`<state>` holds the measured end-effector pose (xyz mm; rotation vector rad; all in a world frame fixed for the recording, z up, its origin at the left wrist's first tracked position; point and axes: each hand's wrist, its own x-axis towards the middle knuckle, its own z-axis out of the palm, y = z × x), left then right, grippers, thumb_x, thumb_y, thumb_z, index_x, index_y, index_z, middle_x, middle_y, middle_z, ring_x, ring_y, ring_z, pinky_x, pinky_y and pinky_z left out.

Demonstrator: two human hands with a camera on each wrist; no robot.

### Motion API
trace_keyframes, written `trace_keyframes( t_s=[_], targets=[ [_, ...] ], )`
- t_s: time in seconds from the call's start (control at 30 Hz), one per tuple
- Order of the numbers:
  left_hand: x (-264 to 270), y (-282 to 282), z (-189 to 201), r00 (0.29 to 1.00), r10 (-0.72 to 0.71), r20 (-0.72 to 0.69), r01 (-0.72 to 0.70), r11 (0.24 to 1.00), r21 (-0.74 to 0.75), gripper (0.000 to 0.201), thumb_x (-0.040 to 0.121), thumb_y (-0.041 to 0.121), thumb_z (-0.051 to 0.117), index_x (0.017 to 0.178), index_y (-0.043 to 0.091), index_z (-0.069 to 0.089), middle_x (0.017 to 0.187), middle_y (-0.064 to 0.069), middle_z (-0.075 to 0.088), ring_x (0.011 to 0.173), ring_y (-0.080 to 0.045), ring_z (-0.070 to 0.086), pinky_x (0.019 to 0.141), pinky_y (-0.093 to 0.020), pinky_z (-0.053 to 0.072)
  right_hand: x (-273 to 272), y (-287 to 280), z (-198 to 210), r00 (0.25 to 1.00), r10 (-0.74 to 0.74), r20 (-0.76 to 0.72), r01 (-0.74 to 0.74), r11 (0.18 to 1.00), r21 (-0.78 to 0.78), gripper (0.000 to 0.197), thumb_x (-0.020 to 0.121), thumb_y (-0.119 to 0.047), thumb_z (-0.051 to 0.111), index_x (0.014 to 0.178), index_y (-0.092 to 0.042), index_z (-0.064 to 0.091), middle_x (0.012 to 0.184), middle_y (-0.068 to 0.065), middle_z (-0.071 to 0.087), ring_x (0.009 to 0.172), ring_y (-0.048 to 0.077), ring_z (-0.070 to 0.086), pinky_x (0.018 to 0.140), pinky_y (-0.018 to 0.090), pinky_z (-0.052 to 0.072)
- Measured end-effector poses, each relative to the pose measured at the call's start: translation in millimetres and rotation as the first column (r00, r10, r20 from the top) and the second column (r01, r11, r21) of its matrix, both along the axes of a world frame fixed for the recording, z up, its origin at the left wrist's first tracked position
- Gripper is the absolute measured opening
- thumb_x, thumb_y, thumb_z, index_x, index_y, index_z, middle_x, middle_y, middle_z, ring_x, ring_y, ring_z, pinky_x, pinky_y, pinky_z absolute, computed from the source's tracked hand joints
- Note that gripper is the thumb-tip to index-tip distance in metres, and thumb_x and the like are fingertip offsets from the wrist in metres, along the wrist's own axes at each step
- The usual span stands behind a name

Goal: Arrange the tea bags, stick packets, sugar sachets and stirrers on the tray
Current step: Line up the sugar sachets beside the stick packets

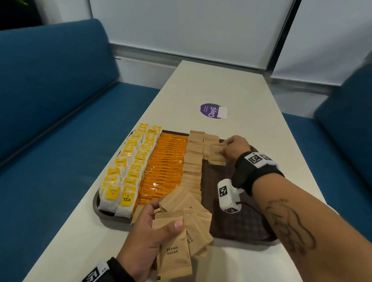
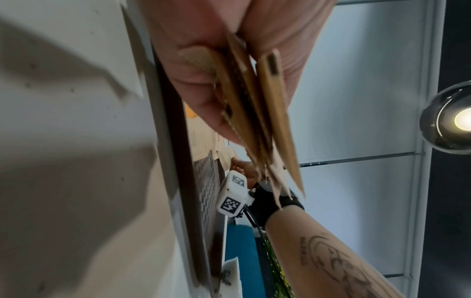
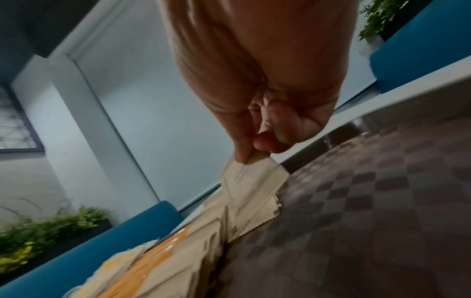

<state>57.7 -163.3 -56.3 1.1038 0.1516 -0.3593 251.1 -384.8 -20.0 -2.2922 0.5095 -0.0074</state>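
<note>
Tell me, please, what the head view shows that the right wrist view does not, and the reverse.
Only the head view shows the left hand gripping a fan of brown sugar sachets, the printed tea bags in full rows, and the purple sticker on the table.

Only the right wrist view shows the fingertips pinching one sachet from beneath, plus a green plant.

Both show the right hand, the checkered tray, the orange stick packets and the blue seating.

"BROWN SUGAR" on sugar sachet, "TEA" on tea bag, "ClayG" on sticker
</note>
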Motion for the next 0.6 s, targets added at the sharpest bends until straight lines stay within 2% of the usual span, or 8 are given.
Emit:
trace_keyframes(
  t_s=[0.07,0.13,0.27,0.37,0.43,0.47,0.53,0.6],
  targets=[
    [2,8,0,1.000,0.009,-0.006,-0.009,1.000,0.006,0.062,0.054,0.004,0.074,0.112,0.018,0.056,0.101,-0.013,0.072,0.091,-0.033,0.068,0.071,-0.041,0.054,11,1,-6,0.998,0.035,-0.046,-0.038,0.997,-0.064,0.028,0.083,-0.007,0.069,0.110,-0.005,0.063,0.119,0.013,0.063,0.111,0.026,0.058,0.095,0.032,0.048],
    [2,14,-1,1.000,0.020,-0.007,-0.020,1.000,0.012,0.064,0.056,0.003,0.085,0.111,0.018,0.056,0.099,-0.013,0.072,0.090,-0.033,0.068,0.072,-0.042,0.056,19,1,-11,0.995,0.054,-0.082,-0.061,0.995,-0.079,0.030,0.083,-0.009,0.070,0.112,-0.004,0.063,0.120,0.014,0.062,0.112,0.027,0.058,0.098,0.034,0.047],
    [4,24,-8,1.000,0.011,-0.019,-0.011,1.000,-0.011,0.093,0.030,0.019,0.094,0.115,0.018,0.056,0.102,-0.014,0.071,0.090,-0.033,0.069,0.065,-0.038,0.058,28,5,-15,0.991,0.056,-0.124,-0.068,0.993,-0.095,0.033,0.082,-0.013,0.071,0.112,-0.002,0.062,0.116,0.015,0.064,0.109,0.029,0.061,0.097,0.038,0.049],
    [3,26,-8,1.000,0.011,-0.025,-0.011,1.000,-0.015,0.099,0.024,0.025,0.096,0.113,0.019,0.056,0.102,-0.014,0.072,0.089,-0.033,0.070,0.064,-0.037,0.058,32,8,-17,0.989,0.054,-0.134,-0.070,0.990,-0.122,0.035,0.083,-0.015,0.071,0.113,-0.001,0.062,0.116,0.014,0.064,0.109,0.029,0.061,0.097,0.038,0.049],
    [2,27,-7,0.999,0.020,-0.032,-0.020,1.000,-0.015,0.081,0.043,0.017,0.094,0.114,0.019,0.056,0.101,-0.013,0.072,0.090,-0.034,0.069,0.066,-0.039,0.057,32,10,-18,0.988,0.047,-0.149,-0.067,0.989,-0.134,0.034,0.083,-0.017,0.071,0.111,0.000,0.063,0.113,0.015,0.066,0.105,0.029,0.063,0.096,0.038,0.050],
    [2,27,-5,0.999,0.027,-0.038,-0.027,1.000,-0.016,0.069,0.054,0.011,0.087,0.114,0.018,0.055,0.100,-0.012,0.073,0.089,-0.033,0.069,0.067,-0.039,0.057,32,10,-19,0.988,0.036,-0.153,-0.057,0.989,-0.137,0.033,0.082,-0.017,0.072,0.109,0.000,0.064,0.111,0.015,0.066,0.103,0.029,0.063,0.095,0.038,0.050],
    [2,29,-5,0.998,0.040,-0.047,-0.041,0.999,-0.013,0.060,0.058,0.004,0.073,0.114,0.019,0.055,0.099,-0.012,0.073,0.088,-0.032,0.069,0.065,-0.038,0.057,27,9,-18,0.991,0.007,-0.133,-0.026,0.989,-0.146,0.026,0.082,-0.016,0.072,0.101,0.000,0.063,0.108,0.013,0.066,0.102,0.029,0.063,0.091,0.035,0.051],
    [1,32,-5,0.996,0.066,-0.056,-0.069,0.996,-0.048,0.060,0.058,0.003,0.070,0.114,0.019,0.056,0.100,-0.012,0.072,0.086,-0.032,0.070,0.061,-0.037,0.057,18,9,-12,0.998,-0.005,-0.058,-0.002,0.994,-0.112,0.017,0.082,-0.011,0.072,0.084,-0.006,0.055,0.104,0.013,0.062,0.104,0.028,0.060,0.085,0.033,0.048]
  ],
)
